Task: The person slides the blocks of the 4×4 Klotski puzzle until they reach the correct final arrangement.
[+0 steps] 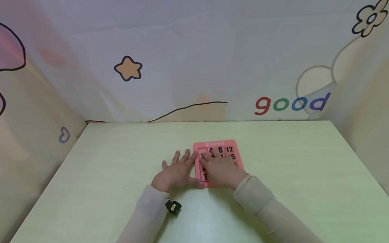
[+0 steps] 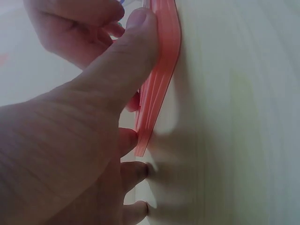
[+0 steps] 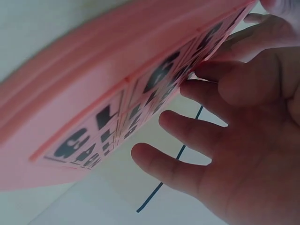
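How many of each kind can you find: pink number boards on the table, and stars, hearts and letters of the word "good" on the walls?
Pink number board: 1
Star: 1
Heart: 1
Letters in "good": 4
Total: 7

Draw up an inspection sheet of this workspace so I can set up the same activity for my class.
Surface: pale green tabletop.
Job's things: pink number board on the tabletop, with black-numbered tiles; several are hidden by the fingers.
Clutter: small black object beside the left sleeve; whether worn or lying there, cannot tell.
Left hand: fingers spread, thumb touching the board's near edge.
Right hand: over the tiles.
Cables: nothing seen.
Surroundings: printed backdrop with a star, a flower and the word "good".
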`<state>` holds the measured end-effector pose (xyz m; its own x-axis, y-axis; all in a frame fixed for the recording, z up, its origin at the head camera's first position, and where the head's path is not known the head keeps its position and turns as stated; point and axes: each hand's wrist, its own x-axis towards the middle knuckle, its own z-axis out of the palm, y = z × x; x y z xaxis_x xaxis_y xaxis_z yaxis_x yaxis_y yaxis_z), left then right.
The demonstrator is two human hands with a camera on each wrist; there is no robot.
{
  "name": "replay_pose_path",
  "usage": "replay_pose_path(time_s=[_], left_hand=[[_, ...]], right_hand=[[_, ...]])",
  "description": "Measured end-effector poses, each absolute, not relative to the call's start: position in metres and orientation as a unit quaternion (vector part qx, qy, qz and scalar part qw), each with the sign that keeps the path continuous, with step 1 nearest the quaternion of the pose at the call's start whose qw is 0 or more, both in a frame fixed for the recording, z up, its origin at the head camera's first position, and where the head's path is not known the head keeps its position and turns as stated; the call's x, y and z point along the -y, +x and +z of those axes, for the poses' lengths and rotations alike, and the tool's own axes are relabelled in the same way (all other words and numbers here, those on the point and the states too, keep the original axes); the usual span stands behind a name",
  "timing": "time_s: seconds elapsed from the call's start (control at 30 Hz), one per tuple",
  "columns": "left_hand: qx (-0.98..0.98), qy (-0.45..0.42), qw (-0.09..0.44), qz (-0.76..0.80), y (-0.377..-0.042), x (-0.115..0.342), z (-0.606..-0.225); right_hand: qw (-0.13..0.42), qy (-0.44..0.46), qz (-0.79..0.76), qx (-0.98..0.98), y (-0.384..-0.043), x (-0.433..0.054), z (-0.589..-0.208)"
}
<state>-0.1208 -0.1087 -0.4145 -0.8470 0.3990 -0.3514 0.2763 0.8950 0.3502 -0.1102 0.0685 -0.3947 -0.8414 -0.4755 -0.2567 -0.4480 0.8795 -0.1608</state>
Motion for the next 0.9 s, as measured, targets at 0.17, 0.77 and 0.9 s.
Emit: replay_pose_path(time_s=[0.17,0.77,0.9], left_hand=[[-0.950,0.180,0.212,0.143,-0.121,0.106,-0.414],[-0.953,0.165,0.214,0.136,-0.124,0.106,-0.418],[-0.953,0.163,0.213,0.144,-0.123,0.108,-0.417]], right_hand=[[0.140,-0.225,-0.044,-0.963,-0.118,-0.067,-0.395],[0.162,-0.273,-0.054,-0.947,-0.086,-0.077,-0.390],[0.166,-0.269,-0.049,-0.948,-0.075,-0.077,-0.388]])
